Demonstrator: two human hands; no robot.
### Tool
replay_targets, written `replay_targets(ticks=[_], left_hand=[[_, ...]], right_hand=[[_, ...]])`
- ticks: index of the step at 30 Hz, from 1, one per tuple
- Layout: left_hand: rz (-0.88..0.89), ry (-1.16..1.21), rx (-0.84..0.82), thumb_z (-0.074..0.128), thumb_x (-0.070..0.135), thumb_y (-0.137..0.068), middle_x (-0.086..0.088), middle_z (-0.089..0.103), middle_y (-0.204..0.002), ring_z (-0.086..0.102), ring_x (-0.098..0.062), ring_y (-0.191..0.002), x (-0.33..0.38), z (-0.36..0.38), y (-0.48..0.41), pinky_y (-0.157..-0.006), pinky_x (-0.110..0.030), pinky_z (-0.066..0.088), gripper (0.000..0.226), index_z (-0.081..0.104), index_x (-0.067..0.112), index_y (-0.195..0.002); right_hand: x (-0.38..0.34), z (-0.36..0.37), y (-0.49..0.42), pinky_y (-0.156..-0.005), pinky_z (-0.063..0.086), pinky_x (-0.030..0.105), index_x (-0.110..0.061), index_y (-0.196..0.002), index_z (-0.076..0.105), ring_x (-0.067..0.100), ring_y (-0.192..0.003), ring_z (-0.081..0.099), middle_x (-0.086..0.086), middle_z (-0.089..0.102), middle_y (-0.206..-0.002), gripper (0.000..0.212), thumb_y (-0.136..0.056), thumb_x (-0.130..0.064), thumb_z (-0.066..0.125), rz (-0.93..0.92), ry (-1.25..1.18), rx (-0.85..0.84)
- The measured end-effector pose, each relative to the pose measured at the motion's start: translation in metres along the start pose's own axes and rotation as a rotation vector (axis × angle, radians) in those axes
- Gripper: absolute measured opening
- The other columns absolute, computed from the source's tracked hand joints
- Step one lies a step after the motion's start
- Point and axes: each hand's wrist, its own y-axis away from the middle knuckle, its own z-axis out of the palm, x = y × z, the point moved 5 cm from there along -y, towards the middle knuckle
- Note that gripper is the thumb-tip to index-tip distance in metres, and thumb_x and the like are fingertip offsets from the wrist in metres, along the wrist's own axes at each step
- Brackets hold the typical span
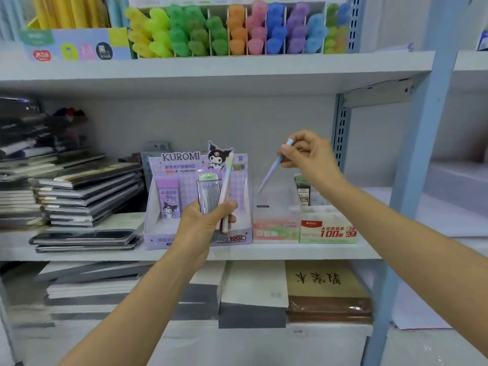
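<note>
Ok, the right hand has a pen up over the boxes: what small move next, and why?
Probably lower the pen tip-first into the Fruit Soda box below it. The right hand pinches the pen near its top, tilted, tip pointing down toward that box; the left hand is full with a lead case and more pens.

Middle shelf rundown: Kuromi display box in the centre, notebook stacks to its left, Fruit Soda box just right of it, then the refill carton beside that (touching, I think). Left hand holds pens in front of the Kuromi display box; right hand holds a single pen above the Fruit Soda box. Marker tray sits on the upper shelf.
</note>
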Motion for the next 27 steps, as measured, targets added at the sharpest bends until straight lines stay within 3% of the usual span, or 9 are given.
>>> replay_targets(ticks=[7,13,21,23,27], left_hand=[[0.009,-0.036,-0.041,0.078,0.023,-0.077,-0.007,0.065,-0.067,0.059,-0.014,-0.057,0.009,-0.001,-0.024,-0.05,-0.024,0.048,0.04,0.066,-0.002,-0.107],[-0.01,-0.039,-0.064,0.078,0.023,-0.077,-0.008,0.065,-0.068,0.057,-0.017,-0.059,0.003,-0.004,-0.035,-0.05,-0.025,0.048,0.042,0.065,-0.001,-0.108],[0.045,0.004,-0.049,0.083,0.038,-0.05,-0.016,0.065,-0.077,0.056,-0.023,-0.063,-0.008,-0.013,-0.047,-0.066,-0.035,0.048,0.069,0.066,-0.002,-0.104],[0.049,0.021,-0.045,0.083,0.038,-0.05,-0.017,0.064,-0.077,0.056,-0.022,-0.062,-0.008,-0.015,-0.053,-0.064,-0.034,0.047,0.071,0.065,-0.004,-0.105],[0.059,0.015,-0.058,0.083,0.037,-0.052,-0.013,0.063,-0.073,0.055,-0.019,-0.058,-0.007,-0.017,-0.059,-0.056,-0.029,0.045,0.069,0.066,-0.003,-0.105]], right_hand=[[0.023,0.03,-0.031,-0.07,0.061,0.03,-0.005,-0.089,0.055,0.024,-0.077,0.071,0.019,0.069,-0.086,0.01,-0.088,-0.002,0.065,-0.014,0.217,-0.101],[0.035,0.047,-0.045,-0.061,0.056,0.019,-0.007,-0.084,0.055,0.026,-0.073,0.071,0.022,0.07,-0.081,0.012,-0.087,-0.001,0.066,-0.03,0.362,-0.181],[0.046,0.04,-0.052,-0.067,0.061,0.03,-0.004,-0.085,0.054,0.024,-0.074,0.071,0.029,0.069,-0.081,0.012,-0.088,0.002,0.064,-0.017,0.351,-0.232],[0.048,0.043,-0.053,-0.068,0.061,0.033,-0.005,-0.089,0.053,0.029,-0.077,0.072,0.028,0.069,-0.08,0.013,-0.087,0.002,0.064,-0.016,0.361,-0.236],[0.046,0.044,-0.057,-0.062,0.06,0.032,-0.01,-0.093,0.05,0.024,-0.062,0.069,0.021,0.067,-0.072,0.023,-0.084,0.002,0.068,-0.051,0.363,-0.198]])
